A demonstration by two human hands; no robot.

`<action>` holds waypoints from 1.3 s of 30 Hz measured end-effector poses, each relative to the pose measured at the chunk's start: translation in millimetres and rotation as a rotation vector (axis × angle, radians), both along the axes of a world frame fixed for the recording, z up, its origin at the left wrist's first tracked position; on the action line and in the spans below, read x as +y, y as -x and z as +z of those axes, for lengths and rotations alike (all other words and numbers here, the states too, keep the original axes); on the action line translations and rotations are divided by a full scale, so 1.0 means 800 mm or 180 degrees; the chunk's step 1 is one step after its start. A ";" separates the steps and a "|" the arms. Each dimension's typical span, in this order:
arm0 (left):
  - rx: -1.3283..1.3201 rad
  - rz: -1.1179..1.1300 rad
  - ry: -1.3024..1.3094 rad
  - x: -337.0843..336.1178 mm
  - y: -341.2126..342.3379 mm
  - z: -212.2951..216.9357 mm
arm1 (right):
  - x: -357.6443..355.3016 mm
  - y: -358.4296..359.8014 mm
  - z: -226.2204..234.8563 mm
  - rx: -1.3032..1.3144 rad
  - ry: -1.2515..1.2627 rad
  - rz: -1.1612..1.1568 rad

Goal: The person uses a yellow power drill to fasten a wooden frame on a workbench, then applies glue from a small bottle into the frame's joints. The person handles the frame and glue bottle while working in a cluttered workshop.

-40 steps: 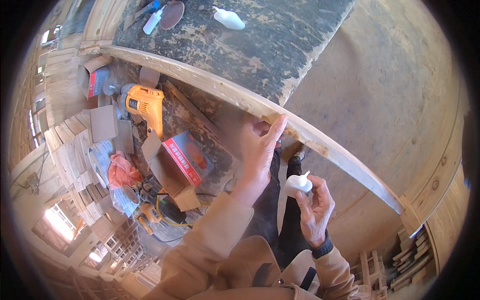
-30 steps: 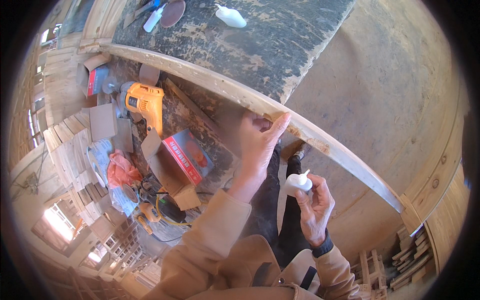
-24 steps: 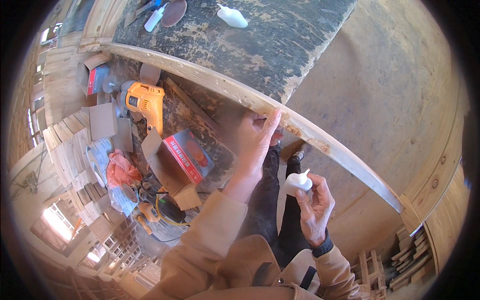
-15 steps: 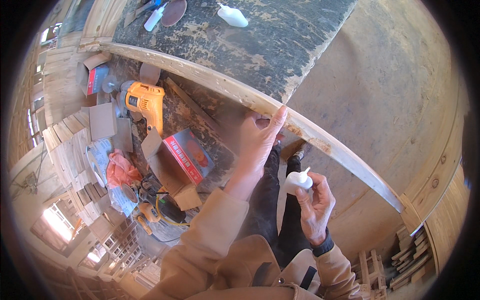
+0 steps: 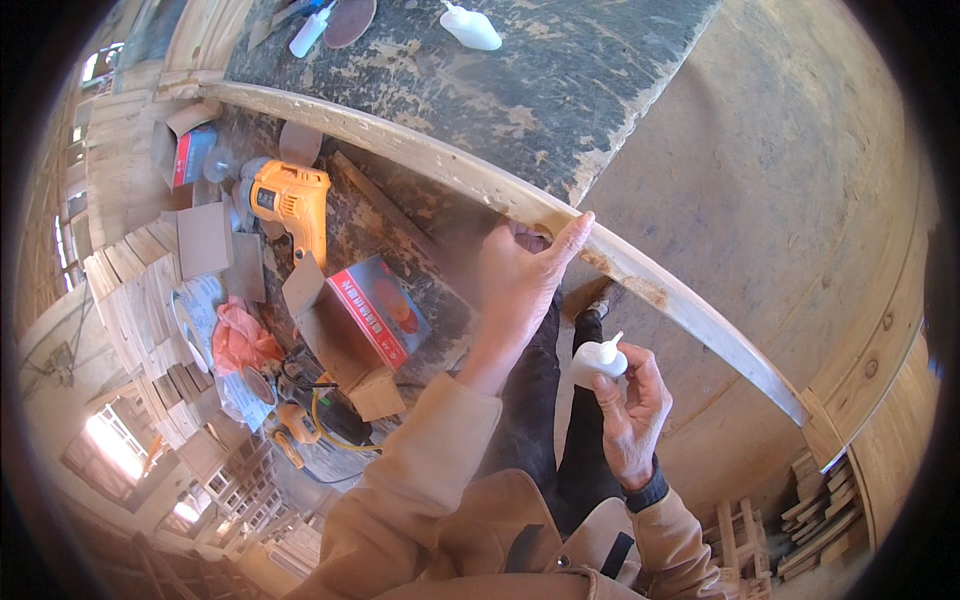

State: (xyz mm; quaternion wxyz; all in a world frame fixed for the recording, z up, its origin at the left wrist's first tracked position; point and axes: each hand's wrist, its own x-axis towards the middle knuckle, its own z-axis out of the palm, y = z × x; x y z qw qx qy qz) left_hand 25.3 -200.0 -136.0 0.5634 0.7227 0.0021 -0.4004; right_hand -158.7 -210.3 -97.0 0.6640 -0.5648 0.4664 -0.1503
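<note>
A long pale wooden rail [image 5: 400, 142] crosses in front of me, with a rough brown patch of sawdust or filler [image 5: 637, 285] on its edge. My left hand [image 5: 520, 275] grips the rail near its middle, thumb laid on its edge and fingers curled beneath, partly hidden. Lower and to the right, my right hand [image 5: 632, 415] is closed round a small white squeeze bottle [image 5: 590, 366] whose nozzle tips up to the right. The bottle is apart from the rail.
Beyond the rail, a worn dark tabletop [image 5: 560, 100] bears another white bottle [image 5: 472, 28], a smaller bottle [image 5: 310, 35] and a sanding disc [image 5: 349, 22]. At left are a yellow power tool [image 5: 290, 200], an opened red-and-blue box [image 5: 378, 312] and stacked boards [image 5: 140, 290].
My left hand has slid slightly right along the rail, its thumb now nearer the brown patch. The right hand and its bottle have hardly moved.
</note>
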 end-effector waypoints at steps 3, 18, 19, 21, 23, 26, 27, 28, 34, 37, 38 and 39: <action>0.0008 -0.0080 -0.0096 0.002 -0.004 -0.001 | 0.001 -0.001 -0.001 0.0039 0.0024 0.0020; 0.0074 -0.0107 0.0247 0.025 0.007 -0.014 | -0.002 -0.004 -0.003 0.0054 -0.0026 0.0017; 0.0009 -0.0150 0.0210 0.026 0.006 -0.015 | -0.003 -0.005 -0.003 0.0016 -0.0070 0.0011; -0.0026 -0.0168 0.0226 0.028 0.006 -0.017 | -0.005 -0.008 -0.002 0.0054 0.0005 0.0038; 0.0082 -0.0030 0.0268 0.030 0.007 -0.017 | -0.007 -0.013 -0.002 -0.0017 -0.0196 0.0007; 0.0411 0.0250 0.0324 0.031 0.007 -0.016 | -0.014 -0.019 -0.004 0.0033 -0.0247 0.0063; 0.0508 0.0239 0.0311 0.033 0.005 -0.015 | -0.016 -0.020 -0.004 0.0103 -0.0223 0.0100; 0.0603 0.0259 0.0323 0.034 0.003 -0.015 | -0.016 -0.022 -0.005 0.0066 -0.0246 0.0079; 0.0483 0.0297 0.0470 0.026 0.006 -0.019 | -0.021 -0.035 -0.005 0.0077 -0.0359 0.0040; 0.0535 0.0340 0.0444 0.027 0.008 -0.019 | -0.026 -0.044 -0.004 0.0129 -0.0392 0.0080; 0.0587 0.0292 0.0482 0.029 0.007 -0.018 | -0.028 -0.047 -0.003 0.0148 -0.0340 0.0109; 0.0639 0.0243 0.0521 0.033 0.005 -0.018 | -0.030 -0.049 -0.003 0.0168 -0.0285 0.0137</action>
